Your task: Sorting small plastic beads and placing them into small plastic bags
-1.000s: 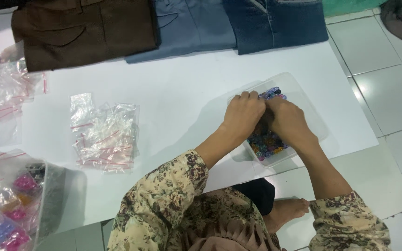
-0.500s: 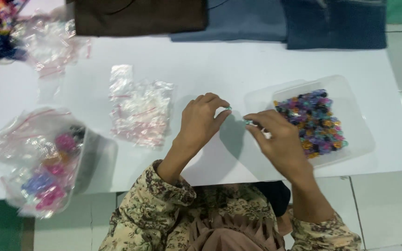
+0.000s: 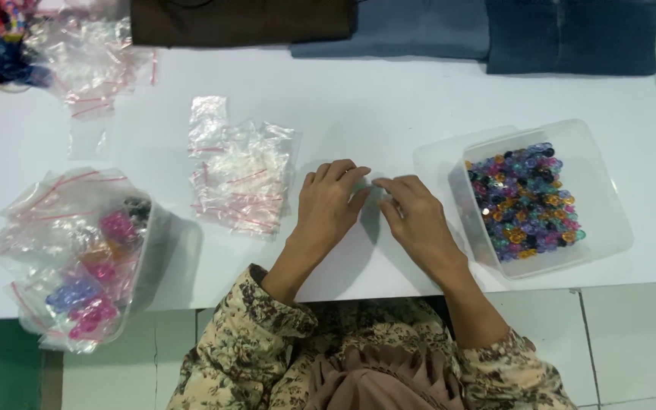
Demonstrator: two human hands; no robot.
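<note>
Your left hand (image 3: 329,203) and right hand (image 3: 413,216) rest on the white table (image 3: 389,91), fingertips meeting between the pile of small clear bags (image 3: 241,176) and the clear tub (image 3: 544,196) of coloured beads (image 3: 525,201). The fingers of both hands are curled in and pinched towards each other; whatever sits between them is too small to make out, so you cannot tell whether they grip a bead, a bag or nothing.

The beads likely handle as light, hard and smooth, so expect them to roll and slip; pick one up between thumb and forefinger tips, across its width. The little bags look thin, limp and slippery, prone to clinging together; take one by its red-striped top edge. To your far left, a larger bag (image 3: 77,250) holds filled packets.
</note>
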